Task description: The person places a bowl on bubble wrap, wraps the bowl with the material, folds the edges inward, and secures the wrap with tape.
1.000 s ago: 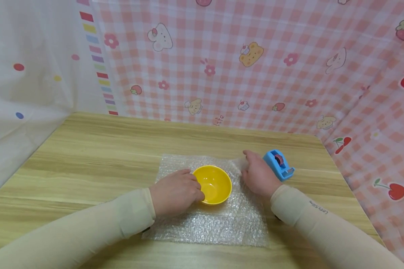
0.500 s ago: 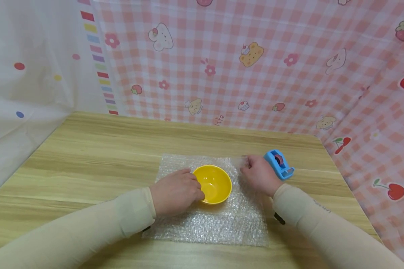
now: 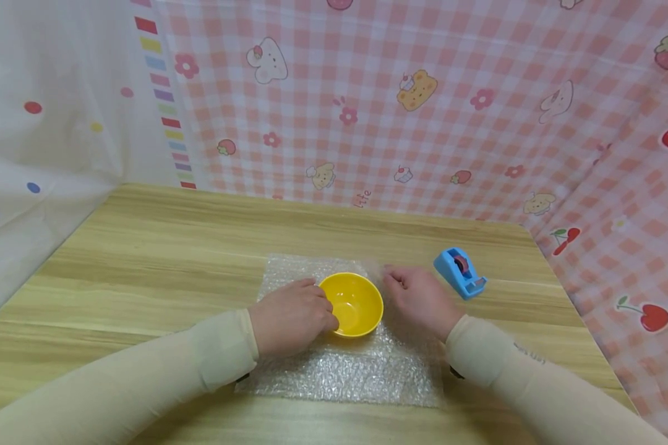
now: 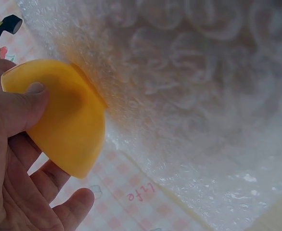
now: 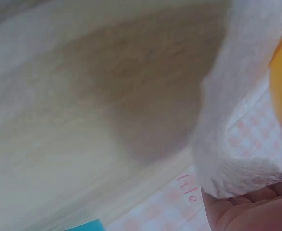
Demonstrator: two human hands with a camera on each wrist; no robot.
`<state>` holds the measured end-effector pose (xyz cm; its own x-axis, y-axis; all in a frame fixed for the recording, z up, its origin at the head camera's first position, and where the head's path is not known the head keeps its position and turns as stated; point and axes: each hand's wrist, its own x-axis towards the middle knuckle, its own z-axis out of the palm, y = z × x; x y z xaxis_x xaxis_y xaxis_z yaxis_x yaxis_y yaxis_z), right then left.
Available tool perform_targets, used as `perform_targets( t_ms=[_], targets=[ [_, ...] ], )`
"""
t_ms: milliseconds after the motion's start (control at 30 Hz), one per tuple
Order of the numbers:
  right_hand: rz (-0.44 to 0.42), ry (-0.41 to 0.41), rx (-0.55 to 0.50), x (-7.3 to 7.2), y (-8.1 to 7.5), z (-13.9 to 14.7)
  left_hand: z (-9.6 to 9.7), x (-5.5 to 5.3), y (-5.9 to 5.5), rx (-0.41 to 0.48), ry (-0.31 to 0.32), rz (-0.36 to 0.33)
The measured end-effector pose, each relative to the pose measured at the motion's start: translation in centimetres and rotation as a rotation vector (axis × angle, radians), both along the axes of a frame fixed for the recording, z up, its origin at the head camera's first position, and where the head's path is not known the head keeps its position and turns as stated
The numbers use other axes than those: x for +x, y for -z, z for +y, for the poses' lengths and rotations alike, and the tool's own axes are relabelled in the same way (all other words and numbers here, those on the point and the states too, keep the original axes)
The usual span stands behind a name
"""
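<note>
Round, smooth yellow bowl (image 3: 355,309) sits mouth up, lower centre of the head frame, on a clear bubble-wrap sheet (image 3: 356,378), between the hands. Left hand (image 3: 292,318) grips its left side; right hand (image 3: 423,300), just beside its right, pinches the sheet's raised edge.

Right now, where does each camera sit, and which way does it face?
Head: worn on the head, facing forward and down at the yellow bowl on bubble wrap; left hand, right hand and both sleeves show.
Left wrist: on that wrist, facing the bowl's outer side; the gripping left hand shows.
Right wrist: on that wrist, facing the wrap's raised edge; the right hand pinching it shows.
Both wrist views share the bowl, the wrap and the checked cloth.
</note>
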<state>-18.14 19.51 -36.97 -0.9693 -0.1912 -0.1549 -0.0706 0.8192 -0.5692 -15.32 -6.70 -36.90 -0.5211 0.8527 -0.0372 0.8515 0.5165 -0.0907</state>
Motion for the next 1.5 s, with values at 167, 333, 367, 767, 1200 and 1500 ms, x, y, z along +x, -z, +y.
perform_targets(
  t_ms=[167,333,367,767,1200,1500],
  targets=[
    [0.033,-0.027,0.004,0.9,-0.1,-0.9,0.1,0.0,0.0,-0.007,-0.005,-0.005],
    [0.085,-0.057,0.013,1.4,0.0,-1.5,0.1,0.0,-0.1,-0.017,-0.018,-0.018],
    [0.097,-0.066,0.019,1.5,0.1,-1.6,0.1,0.0,-0.1,-0.020,-0.020,-0.018],
    [0.167,-0.193,0.085,2.7,0.2,-2.8,0.1,0.0,-0.2,-0.017,-0.018,-0.010],
    [0.163,-0.236,0.167,3.4,1.0,-3.9,0.0,0.1,0.0,-0.002,0.003,0.028],
    [0.184,-0.282,0.146,3.5,1.5,-4.2,-0.1,0.2,0.2,0.010,0.008,0.046]
  ],
)
